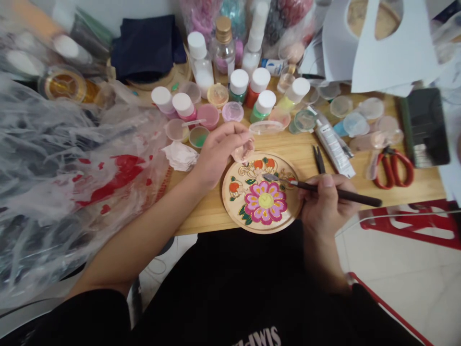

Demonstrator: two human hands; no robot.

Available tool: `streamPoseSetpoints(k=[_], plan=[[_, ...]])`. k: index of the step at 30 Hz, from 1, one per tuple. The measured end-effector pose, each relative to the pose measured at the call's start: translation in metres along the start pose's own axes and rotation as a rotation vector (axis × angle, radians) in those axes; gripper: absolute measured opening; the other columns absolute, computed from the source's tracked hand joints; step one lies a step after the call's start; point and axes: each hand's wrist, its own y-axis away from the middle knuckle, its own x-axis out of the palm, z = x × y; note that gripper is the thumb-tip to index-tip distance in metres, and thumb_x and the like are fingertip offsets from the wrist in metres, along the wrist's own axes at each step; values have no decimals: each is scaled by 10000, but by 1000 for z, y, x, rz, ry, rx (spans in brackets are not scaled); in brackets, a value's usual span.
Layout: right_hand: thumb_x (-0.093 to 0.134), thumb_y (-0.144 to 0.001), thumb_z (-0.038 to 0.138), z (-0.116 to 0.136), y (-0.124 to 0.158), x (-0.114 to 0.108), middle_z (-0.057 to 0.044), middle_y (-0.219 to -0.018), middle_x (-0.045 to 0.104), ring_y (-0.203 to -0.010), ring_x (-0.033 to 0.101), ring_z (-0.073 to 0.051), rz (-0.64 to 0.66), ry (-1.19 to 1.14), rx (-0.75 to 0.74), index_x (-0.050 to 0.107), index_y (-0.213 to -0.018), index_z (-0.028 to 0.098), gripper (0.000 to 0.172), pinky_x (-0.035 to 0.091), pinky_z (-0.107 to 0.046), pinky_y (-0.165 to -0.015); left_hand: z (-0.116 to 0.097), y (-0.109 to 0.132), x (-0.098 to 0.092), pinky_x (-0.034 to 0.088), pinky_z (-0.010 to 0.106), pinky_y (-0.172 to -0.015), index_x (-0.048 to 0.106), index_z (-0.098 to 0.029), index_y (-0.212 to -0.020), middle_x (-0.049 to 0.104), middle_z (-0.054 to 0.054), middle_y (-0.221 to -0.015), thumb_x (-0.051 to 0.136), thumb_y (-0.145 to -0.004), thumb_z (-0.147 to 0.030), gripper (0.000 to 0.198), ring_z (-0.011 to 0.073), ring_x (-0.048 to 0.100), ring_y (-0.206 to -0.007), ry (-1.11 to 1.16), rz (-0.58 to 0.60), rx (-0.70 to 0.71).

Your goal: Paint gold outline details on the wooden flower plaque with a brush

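A round wooden plate (297, 206) with a painted pink flower (265, 201), orange fruits and green leaves lies at the table's front edge. My right hand (328, 204) is closed around a dark-handled paintbrush (342, 193), whose tip is over the plate's upper part, above the flower. Past the plate's upper left rim, my left hand (226, 146) pinches a small clear cup (243, 152) with a pale peach tint. Its fingers partly cover the cup. A crumpled white tissue (180, 156) lies left of that hand, near a cup of green paint (199, 137).
Several white-capped paint bottles (265, 105) and small cups stand behind the plate. To the right are a glue tube (334, 149), red-handled pliers (393, 168) and a phone (427, 127). Clear plastic wrap (72, 168) covers the left side.
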Motion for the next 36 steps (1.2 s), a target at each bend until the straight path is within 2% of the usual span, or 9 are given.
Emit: streamPoseSetpoints(k=[5, 12, 21, 26, 32, 36], plan=[[696, -831, 391, -1, 1, 0, 61, -520, 569, -389, 491, -80, -24, 56, 3, 619, -625, 210, 285, 364, -237, -369, 2, -1, -1, 444, 211, -546, 513, -183, -709, 588, -23, -659, 602, -872, -261, 202, 59, 541, -548, 15, 9, 4], [691, -842, 345, -3, 0, 1, 69, -550, 598, -383, 488, -72, -49, 10, -42, 635, -638, 217, 247, 370, -229, -355, 1, 0, -1, 448, 200, -549, 523, -177, -704, 598, -24, -655, 596, -858, -230, 179, 55, 547, -558, 29, 14, 13], [686, -853, 371, -1, 1, -1, 58, -545, 578, -407, 505, -87, 20, 43, -5, 638, -653, 215, 258, 358, -250, -376, 1, 0, -1, 442, 200, -541, 558, -170, -710, 597, -20, -643, 605, -869, -238, 179, 54, 539, -545, 27, 15, 7], [693, -843, 348, -1, 1, 0, 59, -548, 590, -393, 498, -80, -25, 6, -12, 630, -643, 209, 252, 363, -238, -363, 1, -1, -1, 438, 197, -526, 572, -167, -716, 620, -16, -656, 619, -844, -244, 157, 63, 561, -552, 44, 13, 14], [717, -805, 340, -2, -4, 4, 78, -539, 601, -357, 483, -69, -179, -114, -85, 602, -627, 215, 245, 364, -212, -324, -1, 0, 0, 431, 200, -508, 588, -163, -697, 613, -12, -612, 610, -795, -228, 119, 73, 561, -531, 33, -8, -9], [712, -812, 358, -3, -5, 4, 68, -538, 598, -373, 501, -70, -189, -127, -66, 605, -627, 209, 261, 374, -206, -334, -2, 1, 0, 431, 201, -499, 585, -164, -713, 606, -10, -615, 632, -775, -268, 130, 81, 569, -541, 12, -36, -32]])
